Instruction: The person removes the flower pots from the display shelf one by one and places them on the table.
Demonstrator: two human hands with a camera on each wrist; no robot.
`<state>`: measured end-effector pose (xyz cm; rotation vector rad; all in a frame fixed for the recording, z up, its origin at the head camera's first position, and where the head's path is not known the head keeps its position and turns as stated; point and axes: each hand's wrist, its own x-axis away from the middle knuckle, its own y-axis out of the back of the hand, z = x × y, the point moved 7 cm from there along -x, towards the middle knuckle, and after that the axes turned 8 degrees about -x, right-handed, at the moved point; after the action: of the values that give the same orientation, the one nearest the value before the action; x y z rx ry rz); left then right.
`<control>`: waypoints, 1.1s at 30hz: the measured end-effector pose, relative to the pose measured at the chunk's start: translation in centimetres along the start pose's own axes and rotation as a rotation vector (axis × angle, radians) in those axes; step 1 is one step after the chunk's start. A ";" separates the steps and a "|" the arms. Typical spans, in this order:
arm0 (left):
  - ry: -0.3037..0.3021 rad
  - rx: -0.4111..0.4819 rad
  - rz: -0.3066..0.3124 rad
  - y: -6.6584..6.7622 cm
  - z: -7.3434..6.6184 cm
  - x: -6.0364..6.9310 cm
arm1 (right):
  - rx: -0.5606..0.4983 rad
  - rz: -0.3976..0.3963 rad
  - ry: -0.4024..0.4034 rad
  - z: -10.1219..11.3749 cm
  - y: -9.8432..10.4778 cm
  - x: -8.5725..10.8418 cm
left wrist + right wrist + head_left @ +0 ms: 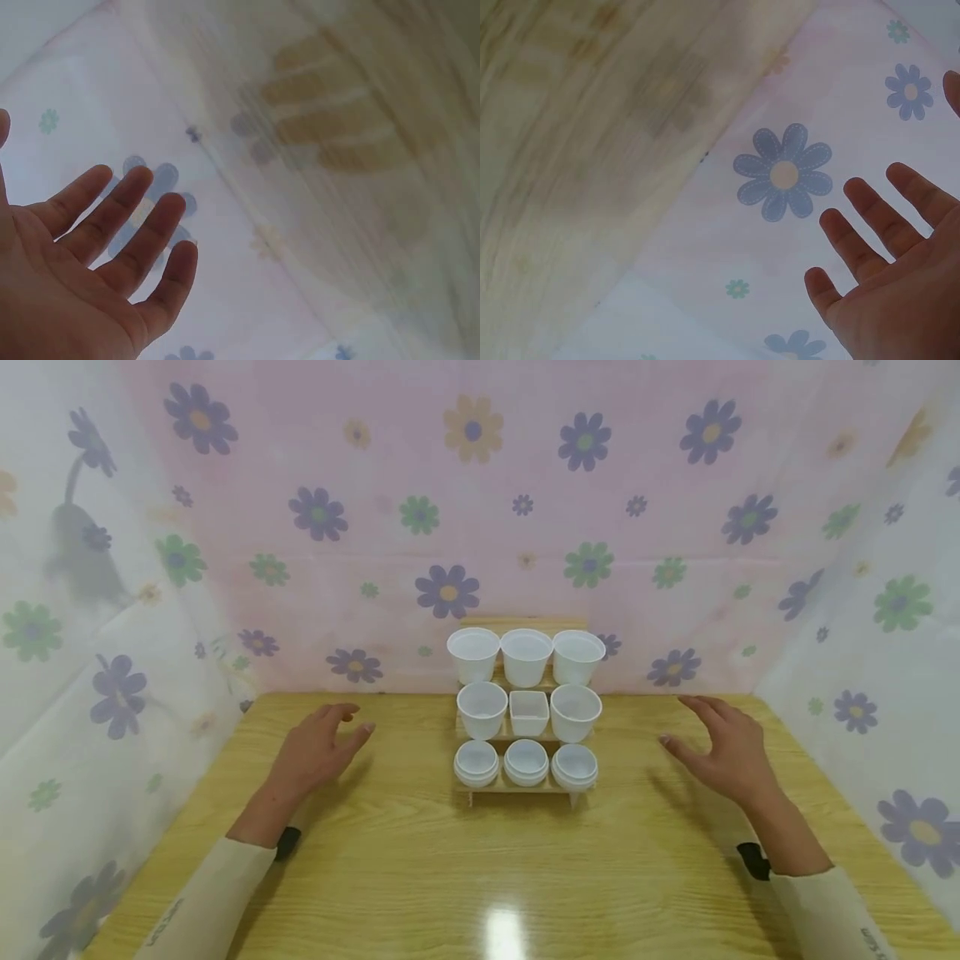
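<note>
The left hand [311, 756] hovers over the table's left part, fingers spread and relaxed, holding nothing; the left wrist view shows its palm [82, 277] and separated fingers. The right hand [723, 752] is likewise over the right part, empty, with its fingers [862, 240] apart in the right wrist view. Between the hands, touched by neither, stands a three-step wooden rack [517, 788]. White round cups [527, 658] fill its top step. The middle step carries a square white cup [528, 714] between two round ones [482, 712]. Small white jars [527, 763] line the bottom step.
The wooden table [420, 877] extends in front of the rack and to both sides. Behind it hangs a pink flowered cloth [390, 560], with pale flowered cloth [60, 727] at the left and right sides. A dark band [287, 843] is at the left wrist, another [753, 861] at the right.
</note>
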<state>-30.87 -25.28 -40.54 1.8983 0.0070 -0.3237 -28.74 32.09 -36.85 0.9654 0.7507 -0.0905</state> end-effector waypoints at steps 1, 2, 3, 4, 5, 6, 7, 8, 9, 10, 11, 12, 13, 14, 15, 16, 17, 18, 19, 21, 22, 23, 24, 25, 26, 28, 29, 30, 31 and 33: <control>-0.006 0.004 0.003 -0.1 -0.2 0.0 | -0.003 -0.003 0.004 0.1 0.0 0.0; -0.014 0.009 0.005 -0.3 -0.5 -0.1 | -0.005 -0.005 0.005 0.2 0.1 0.0; -0.022 0.013 0.005 -0.4 -0.7 -0.1 | -0.007 -0.007 0.010 0.3 0.2 -0.1; -0.030 0.017 0.007 -0.5 -0.9 -0.1 | -0.009 -0.010 0.015 0.5 0.1 -0.1; -0.036 0.022 0.009 -0.7 -1.0 -0.1 | -0.010 -0.014 0.022 0.6 0.1 -0.1; -0.045 0.027 0.010 -0.8 -1.2 -0.1 | -0.011 -0.019 0.032 0.7 0.2 -0.2; -0.053 0.034 0.012 -1.0 -1.4 -0.1 | -0.016 -0.022 0.039 0.8 0.2 -0.2; -0.060 0.045 0.013 -1.0 -1.6 -0.1 | -0.023 -0.024 0.046 0.8 0.2 -0.3; -0.066 0.054 0.014 -1.1 -1.8 -0.2 | -0.031 -0.024 0.054 0.9 0.2 -0.4; -0.070 0.065 0.018 -1.2 -2.0 -0.2 | -0.039 -0.022 0.055 0.9 0.2 -0.4; -0.074 0.074 0.022 -1.2 -2.2 -0.2 | -0.049 -0.017 0.053 1.0 0.2 -0.5; -0.076 0.083 0.028 -1.2 -2.4 -0.2 | -0.058 -0.011 0.050 1.0 0.2 -0.6; -0.076 0.092 0.033 -1.2 -2.6 -0.2 | -0.066 -0.004 0.042 1.0 0.1 -0.6; -0.075 0.100 0.039 -1.2 -2.7 -0.2 | -0.072 0.005 0.031 1.1 0.1 -0.7; -0.074 0.109 0.045 -1.3 -2.9 -0.2 | -0.075 0.013 0.023 1.2 -0.1 -0.7; -0.073 0.117 0.050 -1.3 -3.0 -0.1 | -0.079 0.021 0.009 1.3 -0.2 -0.6; -0.073 0.124 0.053 -1.4 -3.0 0.0 | -0.082 0.030 -0.005 1.5 -0.3 -0.5; -0.072 0.133 0.057 -1.4 -3.1 0.1 | -0.086 0.037 -0.017 1.6 -0.4 -0.5; -0.073 0.144 0.057 -1.5 -3.2 0.2 | -0.089 0.042 -0.026 1.7 -0.5 -0.4; -0.077 0.162 0.057 -1.6 -3.5 0.3 | -0.092 0.048 -0.034 2.0 -0.5 -0.3; -0.080 0.170 0.055 -1.6 -3.6 0.4 | -0.092 0.050 -0.036 2.1 -0.5 -0.3; -0.083 0.176 0.054 -1.6 -3.8 0.4 | -0.089 0.049 -0.032 2.3 -0.6 -0.3; -0.086 0.185 0.053 -1.6 -3.9 0.5 | -0.088 0.048 -0.024 2.5 -0.6 -0.4; -0.089 0.193 0.051 -1.5 -4.1 0.5 | -0.086 0.047 -0.016 2.7 -0.6 -0.5; -0.092 0.201 0.049 -1.5 -4.2 0.5 | -0.083 0.047 -0.011 2.8 -0.6 -0.5; -0.094 0.218 0.048 -1.6 -4.5 0.5 | -0.078 0.047 -0.001 3.2 -0.6 -0.6; -0.094 0.226 0.050 -1.7 -4.6 0.5 | -0.076 0.047 0.001 3.3 -0.6 -0.7; -0.094 0.235 0.053 -1.8 -4.7 0.5 | -0.076 0.048 0.004 3.5 -0.6 -0.8; -0.095 0.242 0.056 -1.9 -4.8 0.5 | -0.074 0.048 0.005 3.6 -0.5 -0.8; -0.095 0.262 0.070 -2.2 -5.0 0.4 | -0.075 0.047 0.010 3.9 -0.4 -0.9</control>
<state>-29.73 -19.97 -41.14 2.1346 -0.1726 -0.3822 -27.48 28.64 -35.25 0.9119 0.7353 -0.0157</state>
